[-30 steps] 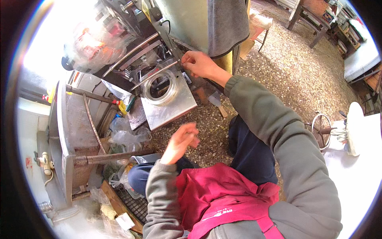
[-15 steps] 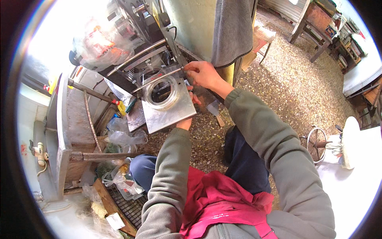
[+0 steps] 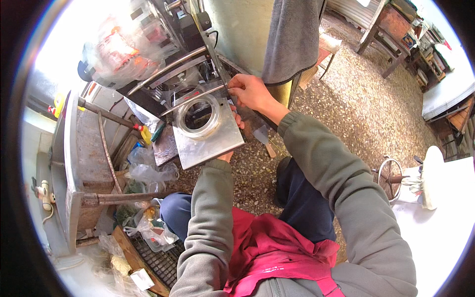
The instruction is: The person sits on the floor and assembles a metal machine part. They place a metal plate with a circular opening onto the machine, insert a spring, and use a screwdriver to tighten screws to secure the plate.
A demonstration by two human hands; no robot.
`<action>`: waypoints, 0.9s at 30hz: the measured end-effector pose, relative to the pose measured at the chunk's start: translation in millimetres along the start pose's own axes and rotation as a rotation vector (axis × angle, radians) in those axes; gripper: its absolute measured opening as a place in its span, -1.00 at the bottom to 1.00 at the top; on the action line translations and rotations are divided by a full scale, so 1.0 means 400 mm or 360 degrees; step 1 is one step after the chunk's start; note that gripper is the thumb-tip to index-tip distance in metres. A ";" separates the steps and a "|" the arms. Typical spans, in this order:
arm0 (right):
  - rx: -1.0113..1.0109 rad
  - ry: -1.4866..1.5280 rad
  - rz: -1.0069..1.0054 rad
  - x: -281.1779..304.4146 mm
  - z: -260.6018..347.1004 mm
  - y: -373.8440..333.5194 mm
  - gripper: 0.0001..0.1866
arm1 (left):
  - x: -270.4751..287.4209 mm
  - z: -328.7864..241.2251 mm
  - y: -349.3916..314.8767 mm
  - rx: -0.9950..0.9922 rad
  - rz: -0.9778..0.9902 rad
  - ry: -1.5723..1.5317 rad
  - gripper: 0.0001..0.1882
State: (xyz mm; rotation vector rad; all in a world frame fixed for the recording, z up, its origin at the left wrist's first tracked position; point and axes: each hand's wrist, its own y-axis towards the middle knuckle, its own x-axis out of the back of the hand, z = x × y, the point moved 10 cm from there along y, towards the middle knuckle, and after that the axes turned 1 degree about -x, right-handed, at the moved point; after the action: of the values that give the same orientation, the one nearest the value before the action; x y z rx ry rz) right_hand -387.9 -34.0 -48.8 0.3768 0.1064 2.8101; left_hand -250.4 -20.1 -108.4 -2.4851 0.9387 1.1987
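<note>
A person (image 3: 341, 166) in a crimson cloth apron (image 3: 274, 250) works at a dark-framed metal machine (image 3: 189, 30). The right hand (image 3: 250, 93) is at the right end of a thin, straight silver rod (image 3: 193, 101), thumb and fingertips drawn narrow; whether they hold the rod cannot be told. The left hand (image 3: 239, 120) is mostly hidden beneath a flat, square-cornered silver metal plate (image 3: 213, 147), some fingers showing past its right edge, its grip impossible to tell. The plate juts from the front of the machine, a clear, thick-walled round ring (image 3: 194, 132) on top and the rod crossing above. Nearby, a wooden-handled scraper (image 3: 270, 150) with a flat metal blade lies on the speckled floor (image 3: 363, 101), and a dark grey cloth towel (image 3: 292, 44) hangs beyond the right hand
</note>
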 end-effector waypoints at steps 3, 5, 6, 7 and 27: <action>0.0159 -0.0382 -0.0138 0.002 0.018 0.008 -0.85 | -0.013 -0.005 -0.006 0.0034 -0.0009 -0.0006 -0.60; 0.0215 -0.0676 -0.0236 0.002 0.035 0.008 -0.79 | -0.019 -0.008 -0.010 0.0036 -0.0017 0.0072 -0.61; 0.0197 -0.0784 -0.0265 0.003 0.040 0.008 -0.74 | -0.020 -0.010 -0.010 0.0023 -0.0017 0.0156 -0.61; 0.0086 -0.0904 -0.0241 0.004 0.030 0.009 -0.69 | -0.020 -0.011 -0.011 0.0010 -0.0017 0.0239 -0.61; -0.0029 -0.0696 0.0071 -0.007 -0.002 0.002 -0.69 | -0.006 0.016 -0.005 0.0047 0.0094 0.0038 -0.70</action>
State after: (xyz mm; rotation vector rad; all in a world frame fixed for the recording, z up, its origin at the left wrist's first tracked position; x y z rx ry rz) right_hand -385.9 -35.5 -50.3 0.9849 -0.0245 2.6954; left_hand -254.3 -14.7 -110.8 -2.4701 1.0354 1.1670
